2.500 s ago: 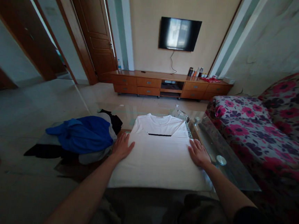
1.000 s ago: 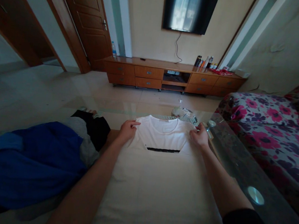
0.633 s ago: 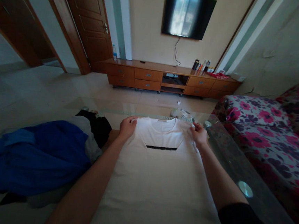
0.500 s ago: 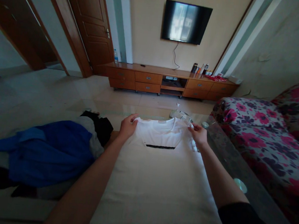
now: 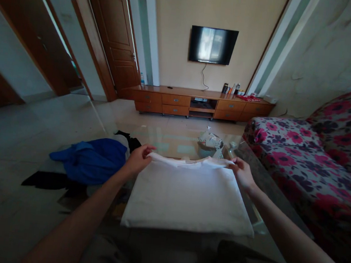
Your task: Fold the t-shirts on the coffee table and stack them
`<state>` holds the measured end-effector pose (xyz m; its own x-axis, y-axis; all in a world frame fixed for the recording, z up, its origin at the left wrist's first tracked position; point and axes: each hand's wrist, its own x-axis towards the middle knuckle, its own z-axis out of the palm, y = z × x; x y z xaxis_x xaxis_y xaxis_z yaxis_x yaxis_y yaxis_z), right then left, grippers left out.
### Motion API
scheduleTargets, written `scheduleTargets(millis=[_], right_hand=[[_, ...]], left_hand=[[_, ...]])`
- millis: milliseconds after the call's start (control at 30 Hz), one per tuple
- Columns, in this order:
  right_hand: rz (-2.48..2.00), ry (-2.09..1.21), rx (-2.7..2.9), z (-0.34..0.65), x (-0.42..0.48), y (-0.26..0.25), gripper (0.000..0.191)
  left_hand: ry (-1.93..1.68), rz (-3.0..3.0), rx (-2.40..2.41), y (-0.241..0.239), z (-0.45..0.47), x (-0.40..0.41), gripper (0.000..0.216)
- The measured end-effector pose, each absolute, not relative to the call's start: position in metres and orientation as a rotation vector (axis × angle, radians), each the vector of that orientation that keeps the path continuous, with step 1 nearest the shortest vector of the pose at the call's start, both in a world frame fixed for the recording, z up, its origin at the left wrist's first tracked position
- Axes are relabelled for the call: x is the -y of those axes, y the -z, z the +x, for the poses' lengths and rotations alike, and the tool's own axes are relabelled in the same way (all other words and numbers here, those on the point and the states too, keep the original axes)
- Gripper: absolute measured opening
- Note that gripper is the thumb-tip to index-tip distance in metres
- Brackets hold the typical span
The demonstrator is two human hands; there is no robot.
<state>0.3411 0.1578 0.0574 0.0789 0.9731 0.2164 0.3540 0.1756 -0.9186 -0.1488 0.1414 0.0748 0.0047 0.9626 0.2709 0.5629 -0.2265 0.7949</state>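
A white T-shirt [image 5: 188, 198] lies over the glass table, its lower edge straight near the table's front. My left hand [image 5: 140, 159] pinches the shirt at its far left corner, by the shoulder. On the far right corner, my right hand [image 5: 242, 172] grips the other shoulder in the same way. Between the hands the collar edge is stretched into a narrow, slightly sagging band. The fingertips are partly hidden by the cloth. To the left of my left arm is a heap of clothes with a blue garment [image 5: 95, 159] on top.
Beyond the shirt stand a small bin with a patterned liner [image 5: 208, 144] and a glass jar [image 5: 231, 148]. A floral sofa [image 5: 284, 157] runs along the right. At the back are a low wooden cabinet [image 5: 176, 101] and a wall television [image 5: 213, 45].
The shirt's collar end has been drawn up and folded toward me, hiding the printed black strip. Its lower edge now shows. My view has tilted up and shifted left.
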Motion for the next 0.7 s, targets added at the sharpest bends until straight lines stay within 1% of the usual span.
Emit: scheduleTargets(millis=[67, 133, 167, 233, 300, 333, 433, 533, 600, 633, 700], right_hand=[[-1.353, -0.953, 1.655, 0.358, -0.127, -0.053, 0.017], [-1.431, -1.109, 1.970, 0.368, -0.105, -0.051, 0.015], [-1.518, -1.108, 2.113, 0.369, -0.097, -0.050, 0.016], [-1.725, -0.919, 2.289, 0.360, -0.086, -0.049, 0.021], [-1.831, -0.668, 2.331, 0.342, -0.081, -0.047, 0.030], [-1.831, -0.603, 2.342, 0.331, -0.078, -0.045, 0.037], [-1.776, -0.600, 2.390, 0.302, -0.069, -0.036, 0.062], [-1.715, -0.629, 2.451, 0.290, -0.060, -0.029, 0.077], [-1.663, -0.615, 2.462, 0.290, -0.056, -0.027, 0.077], [-1.626, -0.618, 2.459, 0.291, -0.056, -0.028, 0.072], [-1.514, -0.674, 2.451, 0.293, -0.057, -0.030, 0.052]], left_hand=[[-0.808, 1.880, -1.488, -0.070, -0.164, -0.111, 0.054], [-0.436, 1.938, -1.417, -0.061, -0.171, -0.085, 0.064], [-0.277, 1.964, -1.393, -0.055, -0.170, -0.075, 0.068], [-0.105, 2.034, -1.428, -0.043, -0.160, -0.060, 0.070], [-0.090, 2.134, -1.547, -0.032, -0.142, -0.053, 0.064], [-0.094, 2.169, -1.589, -0.028, -0.132, -0.052, 0.064], [-0.186, 2.212, -1.604, -0.020, -0.107, -0.053, 0.062], [-0.313, 2.216, -1.519, -0.017, -0.095, -0.057, 0.056], [-0.366, 2.215, -1.474, -0.016, -0.093, -0.059, 0.051], [-0.376, 2.219, -1.455, -0.015, -0.092, -0.060, 0.046], [-0.386, 2.237, -1.412, -0.017, -0.092, -0.061, 0.031]])
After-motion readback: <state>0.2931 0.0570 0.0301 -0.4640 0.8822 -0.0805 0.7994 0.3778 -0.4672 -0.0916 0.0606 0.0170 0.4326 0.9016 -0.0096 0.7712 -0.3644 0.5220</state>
